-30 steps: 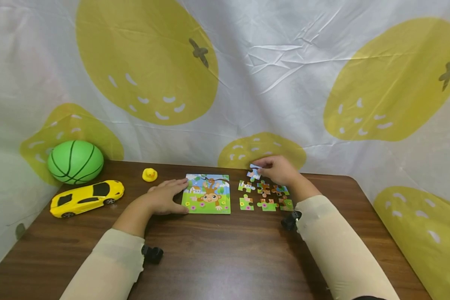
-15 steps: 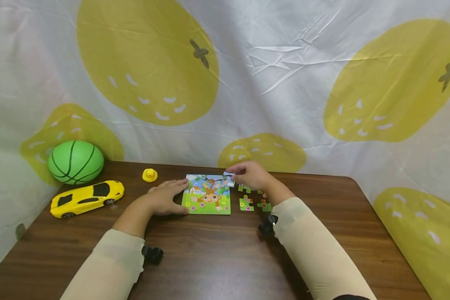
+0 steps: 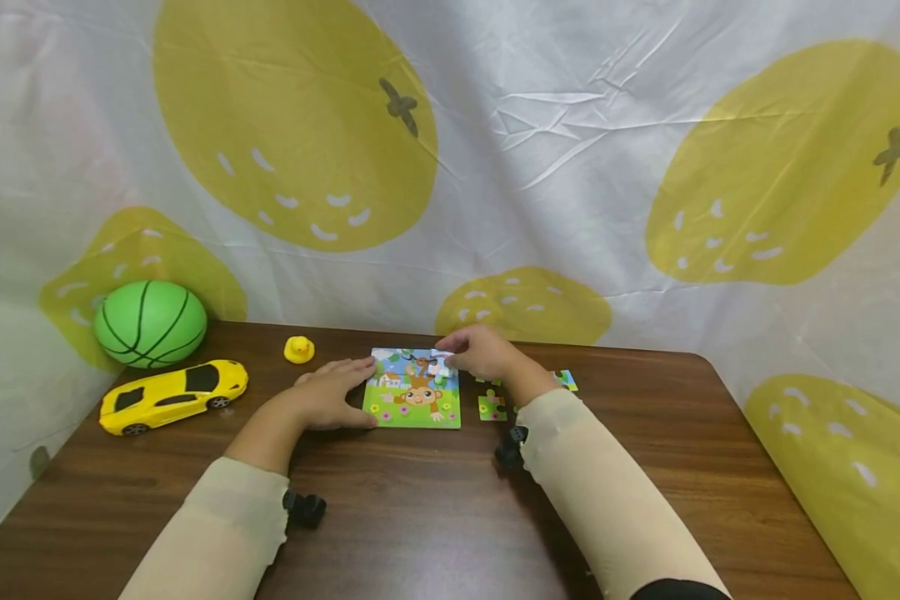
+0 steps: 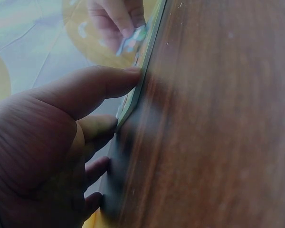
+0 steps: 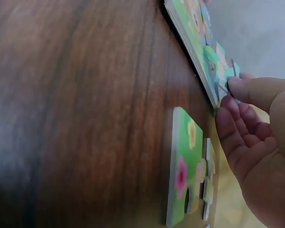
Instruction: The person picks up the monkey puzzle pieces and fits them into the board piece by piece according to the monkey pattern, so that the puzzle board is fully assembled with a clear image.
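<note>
A square puzzle board [image 3: 412, 410] printed with a monkey lies flat near the back of the table. My left hand [image 3: 332, 395] rests along its left side, thumb at the near corner and fingers at the far one. In the left wrist view the thumb [image 4: 107, 85] lies fairly straight against the board's edge. Between thumb and fingers, my right hand [image 3: 487, 353] pinches a blue-and-white puzzle piece [image 5: 222, 64] over the board's far right part. Loose puzzle pieces [image 3: 492, 406] lie right of the board, several of them hidden beneath my right wrist.
On the left of the wooden table [image 3: 420, 517] stand a yellow toy car [image 3: 174, 398], a green ball [image 3: 152, 323] and a small yellow rubber duck [image 3: 298, 350]. A white cloth [image 3: 495, 208] with yellow fruit prints hangs right behind the table.
My right hand has carried the puzzle piece leftward from above the loose pieces to over the board's far right part. The left hand has stayed in place.
</note>
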Demonstrator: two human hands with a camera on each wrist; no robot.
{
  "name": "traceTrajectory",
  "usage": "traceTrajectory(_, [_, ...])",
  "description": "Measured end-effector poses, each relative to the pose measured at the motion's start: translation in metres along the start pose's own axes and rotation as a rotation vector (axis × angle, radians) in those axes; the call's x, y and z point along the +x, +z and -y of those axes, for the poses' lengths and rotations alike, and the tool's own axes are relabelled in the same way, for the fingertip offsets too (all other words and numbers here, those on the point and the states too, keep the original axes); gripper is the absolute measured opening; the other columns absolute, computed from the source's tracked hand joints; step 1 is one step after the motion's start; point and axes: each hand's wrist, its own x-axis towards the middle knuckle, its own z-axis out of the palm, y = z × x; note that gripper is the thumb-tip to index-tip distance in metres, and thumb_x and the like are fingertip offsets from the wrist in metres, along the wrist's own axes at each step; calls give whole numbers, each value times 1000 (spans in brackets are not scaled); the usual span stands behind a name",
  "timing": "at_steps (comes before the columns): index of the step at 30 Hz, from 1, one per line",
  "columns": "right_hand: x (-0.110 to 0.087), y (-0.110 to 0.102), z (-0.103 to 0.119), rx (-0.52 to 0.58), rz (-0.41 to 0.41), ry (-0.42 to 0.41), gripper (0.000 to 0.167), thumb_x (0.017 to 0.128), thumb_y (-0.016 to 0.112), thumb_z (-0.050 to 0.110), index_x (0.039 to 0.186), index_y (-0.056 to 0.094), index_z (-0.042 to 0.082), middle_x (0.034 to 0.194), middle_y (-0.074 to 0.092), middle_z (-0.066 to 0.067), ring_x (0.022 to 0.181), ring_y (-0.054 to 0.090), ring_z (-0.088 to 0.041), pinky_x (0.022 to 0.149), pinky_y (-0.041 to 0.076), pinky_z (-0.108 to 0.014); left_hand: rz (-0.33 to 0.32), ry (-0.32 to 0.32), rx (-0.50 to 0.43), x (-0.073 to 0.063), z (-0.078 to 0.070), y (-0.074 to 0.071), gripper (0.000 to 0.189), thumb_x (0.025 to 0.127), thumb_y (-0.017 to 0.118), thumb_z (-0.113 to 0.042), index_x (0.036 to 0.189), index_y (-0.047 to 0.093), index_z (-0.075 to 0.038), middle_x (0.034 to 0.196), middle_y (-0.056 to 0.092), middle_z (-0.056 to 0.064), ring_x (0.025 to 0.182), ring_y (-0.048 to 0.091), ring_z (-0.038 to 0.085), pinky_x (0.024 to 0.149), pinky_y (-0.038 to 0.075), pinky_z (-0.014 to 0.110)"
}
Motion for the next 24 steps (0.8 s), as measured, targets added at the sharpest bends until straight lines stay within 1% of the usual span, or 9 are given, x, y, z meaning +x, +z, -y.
traceTrajectory(4, [1,0,2,-9,19,33,27,101,73,16,127,79,13,132,77,-6,110,72,-21,91,61,-38,4,0,-1,0,-1,0,100,91,75,-59,171,29,-21,182,21,2,168,15,42,123,20,80])
traceTrajectory(9, [4,-1,7,-61,48,57,29,103,69,15,131,77,14,138,75,-6,119,72,-25,96,60,-41,8,0,-12,-2,-3,-2,100,90,76,-58,171,30,-20,182,21,3,168,15,42,123,20,80])
traceTrajectory(14, [6,-3,12,-82,71,65,30,103,70,13,131,78,14,137,75,-7,124,70,-25,101,59,-42,5,-2,-16,-4,-4,-3,101,90,76,-57,171,29,-20,181,21,4,167,15,43,123,20,79])
traceTrajectory(17, [9,-3,14,-109,78,65,29,102,71,13,130,79,14,134,77,-6,124,70,-24,104,58,-42,3,0,-14,-4,-3,-2,100,90,75,-57,171,29,-20,181,21,4,167,15,43,123,20,80])
traceTrajectory(20, [12,-3,15,-160,88,54,28,102,71,13,128,80,15,130,78,-5,122,70,-22,107,57,-41,5,2,-9,-3,-3,-2,100,91,75,-58,171,29,-20,182,21,4,167,15,43,123,20,80])
traceTrajectory(24, [13,-3,17,-190,102,49,27,102,71,13,127,81,16,129,79,-4,121,71,-23,107,57,-42,8,0,-2,-1,-2,-2,100,91,75,-58,171,30,-21,181,21,3,167,16,43,123,21,79])
